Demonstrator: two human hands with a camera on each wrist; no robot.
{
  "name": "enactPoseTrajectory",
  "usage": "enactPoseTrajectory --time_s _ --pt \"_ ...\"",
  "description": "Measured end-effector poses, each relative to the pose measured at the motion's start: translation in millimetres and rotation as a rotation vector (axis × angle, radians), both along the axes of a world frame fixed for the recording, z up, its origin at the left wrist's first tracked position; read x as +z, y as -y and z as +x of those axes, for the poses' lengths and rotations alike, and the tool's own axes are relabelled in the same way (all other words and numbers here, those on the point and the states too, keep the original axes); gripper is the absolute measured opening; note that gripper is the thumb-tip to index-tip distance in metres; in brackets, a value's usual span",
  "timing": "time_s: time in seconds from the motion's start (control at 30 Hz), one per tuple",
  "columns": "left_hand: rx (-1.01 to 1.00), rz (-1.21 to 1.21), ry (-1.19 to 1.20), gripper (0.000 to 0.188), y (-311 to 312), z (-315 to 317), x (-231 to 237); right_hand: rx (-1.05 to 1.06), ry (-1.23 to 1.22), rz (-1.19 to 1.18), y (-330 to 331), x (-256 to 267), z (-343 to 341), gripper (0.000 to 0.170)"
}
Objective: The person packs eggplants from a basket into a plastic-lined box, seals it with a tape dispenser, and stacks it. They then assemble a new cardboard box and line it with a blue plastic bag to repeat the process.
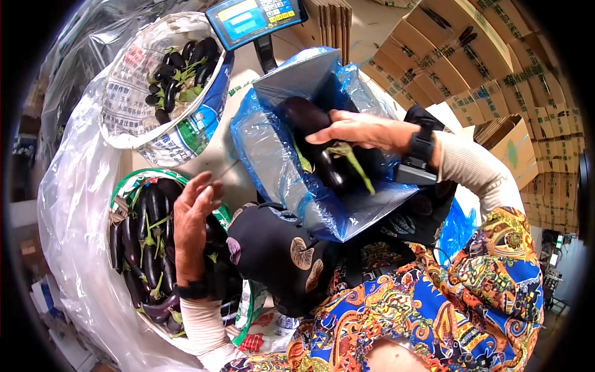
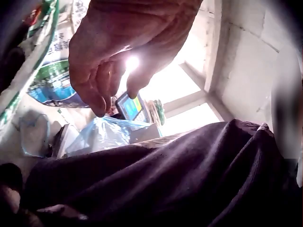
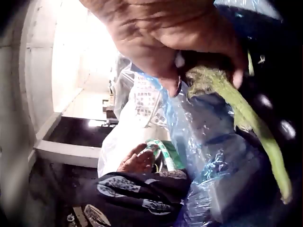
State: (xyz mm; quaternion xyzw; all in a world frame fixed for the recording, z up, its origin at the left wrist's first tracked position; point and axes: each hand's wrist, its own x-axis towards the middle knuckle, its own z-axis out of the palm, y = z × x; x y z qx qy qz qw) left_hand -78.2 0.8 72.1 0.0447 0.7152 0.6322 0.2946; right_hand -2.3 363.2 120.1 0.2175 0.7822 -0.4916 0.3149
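My right hand [image 1: 365,131] grips a dark eggplant [image 1: 302,115] inside the mouth of a box lined with a blue plastic bag [image 1: 260,146]. In the right wrist view, a green stem [image 3: 265,135] sticks out below the fingers. More glossy eggplants lie beneath the hand, partly hidden by it. My left hand [image 1: 193,217] hovers over a basket of eggplants [image 1: 149,229], fingers loosely bent and holding nothing. The left wrist view shows that hand's thumb apart from its fingertips, with the blue bag [image 2: 102,135] beyond.
A paper-lined basket [image 1: 124,105] with small eggplants stands at the back left. Behind the box rises a scale display [image 1: 254,22]. Stacked cardboard cartons [image 1: 446,56] fill the right side. Clear plastic sheeting [image 1: 68,204] drapes along the left.
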Motion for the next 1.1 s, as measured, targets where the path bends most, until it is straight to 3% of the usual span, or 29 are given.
enactPoseTrajectory --time_s 0.07,0.17,0.23,0.3,0.37,0.43,0.5,0.57,0.7,0.83,0.9,1.03,1.1 --pt "0.065 -0.003 0.050 0.044 8.2 10.9 -14.9 -0.003 0.015 0.014 12.4 -24.8 -12.2 0.066" --pt "0.163 0.121 0.181 0.042 22.0 25.4 -47.0 0.087 -0.177 0.240 35.7 -153.5 -29.5 0.062" --pt "0.178 0.074 0.185 0.037 18.7 37.1 -46.6 0.388 -0.229 0.428 49.4 -153.8 -38.6 0.061" --pt "0.243 0.152 0.197 0.036 18.6 49.3 -50.7 0.262 -0.208 0.564 59.3 -146.8 -30.2 0.063" --pt "0.272 0.153 0.191 0.037 20.7 54.8 -48.6 0.293 -0.260 0.464 48.7 -132.7 -24.3 0.059" --pt "0.271 0.091 0.135 0.039 12.9 61.4 -32.9 0.237 -0.371 0.662 56.1 -152.4 -19.6 0.049" --pt "0.239 -0.002 0.088 0.041 14.3 70.2 -21.7 0.299 -0.243 0.630 57.8 -146.2 -26.3 0.040" --pt "0.267 0.069 0.108 0.039 26.2 84.2 -31.1 0.330 -0.293 0.737 65.1 -135.7 -22.3 0.036" --pt "0.408 0.041 0.146 0.031 65.5 113.2 -49.9 0.457 -0.383 0.705 45.3 -154.8 -17.7 0.044" --pt "0.575 -0.615 -0.348 0.028 129.8 107.4 -70.5 0.480 -0.371 0.694 39.2 -158.2 -24.0 0.053" --pt "0.399 -1.141 -0.558 0.039 167.7 96.3 -94.4 0.477 -0.388 0.654 35.1 -154.1 -22.3 0.058" --pt "0.096 -1.522 -0.273 0.065 197.5 81.7 -149.1 0.425 -0.456 0.599 24.0 -158.8 -18.7 0.063" --pt "0.182 -1.651 -0.209 0.070 197.4 77.4 -167.2 0.433 -0.523 0.442 18.4 -156.7 -18.9 0.060"
